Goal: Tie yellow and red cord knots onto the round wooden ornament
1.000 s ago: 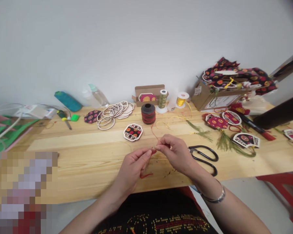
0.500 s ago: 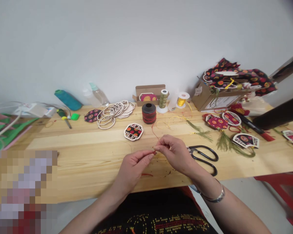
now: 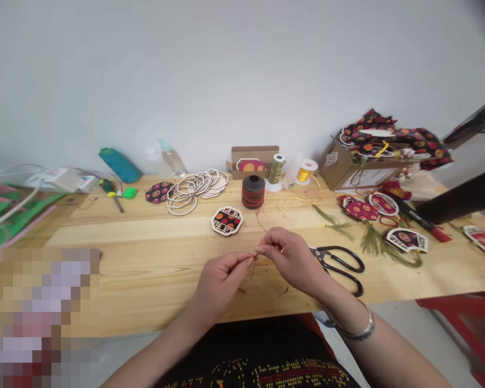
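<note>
Pinching thin red cord (image 3: 254, 258) between closed thumb and fingers of left hand (image 3: 220, 288) | right hand (image 3: 291, 260) closed on same cord, fingertips just beside left's, both below black spool wound with red thread (image 3: 253, 192) | black-handled steel scissors (image 3: 339, 269) right of spool, touching nothing held

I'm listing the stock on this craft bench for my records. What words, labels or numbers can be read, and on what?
No text can be read.
The white label on the cardboard box: print too small and blurred to read.
The small sticker on the same box: too small and blurred to read.
</note>
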`<state>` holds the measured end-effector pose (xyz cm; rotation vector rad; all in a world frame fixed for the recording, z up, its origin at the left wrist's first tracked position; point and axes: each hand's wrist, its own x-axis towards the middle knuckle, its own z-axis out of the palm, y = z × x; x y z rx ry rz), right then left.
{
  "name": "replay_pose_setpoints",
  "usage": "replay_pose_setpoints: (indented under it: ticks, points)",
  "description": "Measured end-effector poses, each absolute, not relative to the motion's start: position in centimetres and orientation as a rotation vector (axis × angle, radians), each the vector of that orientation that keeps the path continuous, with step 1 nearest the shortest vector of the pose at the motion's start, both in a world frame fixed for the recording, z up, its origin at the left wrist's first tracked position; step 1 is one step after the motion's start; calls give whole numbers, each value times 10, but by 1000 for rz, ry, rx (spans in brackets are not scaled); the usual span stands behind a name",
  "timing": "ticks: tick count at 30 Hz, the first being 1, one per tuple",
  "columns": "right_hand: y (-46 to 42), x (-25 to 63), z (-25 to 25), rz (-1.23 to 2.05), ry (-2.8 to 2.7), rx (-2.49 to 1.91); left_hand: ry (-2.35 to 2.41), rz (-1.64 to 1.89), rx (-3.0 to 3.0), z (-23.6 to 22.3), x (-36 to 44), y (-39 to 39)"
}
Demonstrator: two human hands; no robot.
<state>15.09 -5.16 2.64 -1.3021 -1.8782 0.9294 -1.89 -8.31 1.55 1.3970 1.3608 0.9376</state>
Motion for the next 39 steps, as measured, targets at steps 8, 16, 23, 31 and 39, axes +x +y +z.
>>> replay_pose_setpoints:
  ticks: [8,16,23,31,39]
  points:
    - [-46,141,30,904,-1960,-1315,1357,894,1388,14,-26,-79]
    - [-39,149,16,168,-2703,-1198,1371,1153,948,12,-35,-71]
    - [-48,147,10,-209,-2996,-877,1263,1231,659,9,-35,-70]
    - [-10,147,52,906,-2143,-1078,1232,1216,678,7,-37,-73]
    - [50,146,145,1237,-1427,-772,1230,1244,651,9,-34,-77]
